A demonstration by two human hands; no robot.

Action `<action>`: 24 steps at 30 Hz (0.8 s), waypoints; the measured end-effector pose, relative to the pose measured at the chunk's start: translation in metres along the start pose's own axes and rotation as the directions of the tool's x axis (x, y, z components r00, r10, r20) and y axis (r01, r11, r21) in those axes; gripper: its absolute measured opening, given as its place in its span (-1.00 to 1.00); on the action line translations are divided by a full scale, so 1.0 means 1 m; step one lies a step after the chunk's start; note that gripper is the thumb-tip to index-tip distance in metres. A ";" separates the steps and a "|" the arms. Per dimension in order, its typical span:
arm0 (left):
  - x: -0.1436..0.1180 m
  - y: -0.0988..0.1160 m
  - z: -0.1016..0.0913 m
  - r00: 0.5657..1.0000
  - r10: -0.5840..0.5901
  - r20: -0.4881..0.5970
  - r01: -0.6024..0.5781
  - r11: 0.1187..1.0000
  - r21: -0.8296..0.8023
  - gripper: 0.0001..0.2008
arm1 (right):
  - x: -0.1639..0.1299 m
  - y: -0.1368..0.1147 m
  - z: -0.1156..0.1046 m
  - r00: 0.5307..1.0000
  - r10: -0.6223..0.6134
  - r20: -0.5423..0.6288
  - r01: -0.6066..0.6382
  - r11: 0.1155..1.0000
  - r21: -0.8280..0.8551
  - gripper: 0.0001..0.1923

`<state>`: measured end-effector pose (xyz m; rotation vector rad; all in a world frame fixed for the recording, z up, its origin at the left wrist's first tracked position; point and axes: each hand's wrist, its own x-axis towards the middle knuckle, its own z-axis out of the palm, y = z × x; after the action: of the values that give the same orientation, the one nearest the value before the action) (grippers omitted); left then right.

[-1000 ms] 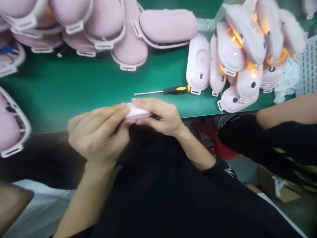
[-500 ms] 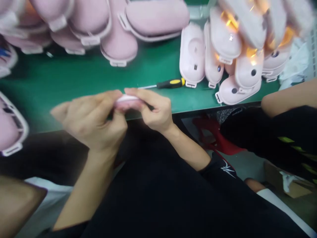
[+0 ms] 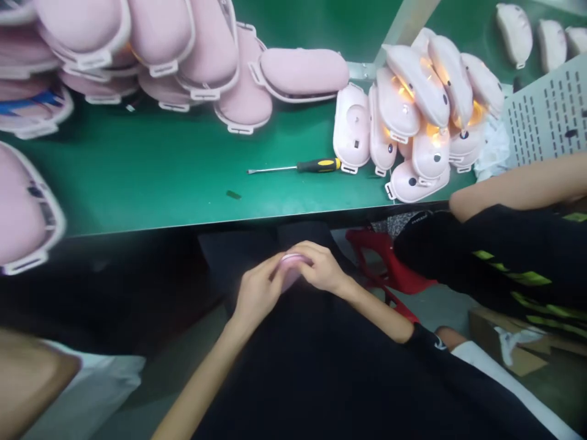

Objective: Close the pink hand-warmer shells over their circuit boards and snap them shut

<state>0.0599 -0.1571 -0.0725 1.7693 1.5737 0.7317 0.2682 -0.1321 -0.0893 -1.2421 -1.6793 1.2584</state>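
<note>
Low over my lap, in front of the bench edge, both hands grip one pink plastic shell point(image 3: 292, 269) with a whitish rim. My left hand point(image 3: 257, 292) is closed on its left end. At the other end, my right hand point(image 3: 323, 267) pinches it with thumb and fingers. Much of the shell is covered by the fingers, so its full shape is hidden. On the green bench point(image 3: 151, 183) beyond lies a screwdriver point(image 3: 318, 165) with a black and yellow handle, its shaft pointing left.
Pink oval shells point(image 3: 206, 55) with white rims are piled at the left. Several pink housings point(image 3: 351, 128), some glowing orange, are heaped at the right. A small dark scrap point(image 3: 233, 195) lies on the bench. People sit on both sides; a red stool point(image 3: 394, 263) stands at the right.
Both hands have come down and to the right, from over the bench edge to above my lap, still holding the pink shell. The view has shifted and shows more of the bench.
</note>
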 end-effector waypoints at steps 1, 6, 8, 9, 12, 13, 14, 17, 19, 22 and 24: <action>-0.001 -0.010 0.011 1.000 -0.020 -0.004 0.020 1.000 -0.016 -0.56 | -0.001 0.008 0.002 0.999 0.044 0.013 -0.043 0.999 -0.022 -0.86; -0.004 -0.041 0.040 0.978 -0.194 -0.076 0.188 0.979 -0.084 -0.59 | 0.008 0.028 0.022 0.973 0.231 0.025 -0.227 0.969 -0.096 -0.80; -0.010 -0.044 0.044 0.957 -0.277 -0.082 0.269 0.958 -0.100 -0.63 | 0.012 0.028 0.033 0.961 0.276 0.024 -0.272 0.957 -0.103 -0.78; -0.014 -0.045 0.045 0.944 -0.320 -0.077 0.312 0.944 -0.106 -0.63 | 0.013 0.027 0.038 0.955 0.296 0.027 -0.292 0.951 -0.104 -0.78; -0.020 -0.043 0.042 0.899 -0.436 -0.040 0.429 0.895 -0.126 -0.59 | 0.017 0.024 0.043 0.940 0.336 0.053 -0.330 0.939 -0.099 -0.78; -0.018 -0.043 0.038 0.887 -0.461 -0.013 0.455 0.879 -0.138 -0.57 | 0.018 0.024 0.041 0.940 0.336 0.065 -0.330 0.940 -0.092 -0.78; -0.015 -0.045 0.033 0.879 -0.476 0.021 0.473 0.867 -0.155 -0.55 | 0.020 0.023 0.036 0.943 0.325 0.077 -0.319 0.944 -0.081 -0.79; 0.008 -0.053 0.006 0.885 -0.405 0.229 0.456 0.854 -0.250 -0.43 | 0.027 0.015 0.016 0.973 0.201 0.112 -0.201 0.980 -0.016 -0.79; 0.027 -0.055 -0.016 0.842 -0.208 0.498 0.429 0.817 -0.384 -0.21 | 0.035 0.004 0.003 0.989 -0.016 0.146 0.010 0.999 0.045 -0.78; 0.048 -0.035 -0.043 0.730 0.044 0.682 0.481 0.675 -0.559 -0.13 | 0.053 -0.025 -0.010 0.933 -0.323 0.158 0.321 0.946 0.043 -0.76; 0.050 -0.009 -0.054 0.785 0.000 0.619 0.481 0.630 -0.610 -0.21 | 0.065 -0.047 -0.015 0.930 -0.339 0.139 0.346 0.938 -0.029 -0.39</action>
<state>0.0188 -0.1009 -0.0462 0.9577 0.8629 0.5130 0.2490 -0.0692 -0.0409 -0.8577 -1.9365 1.1049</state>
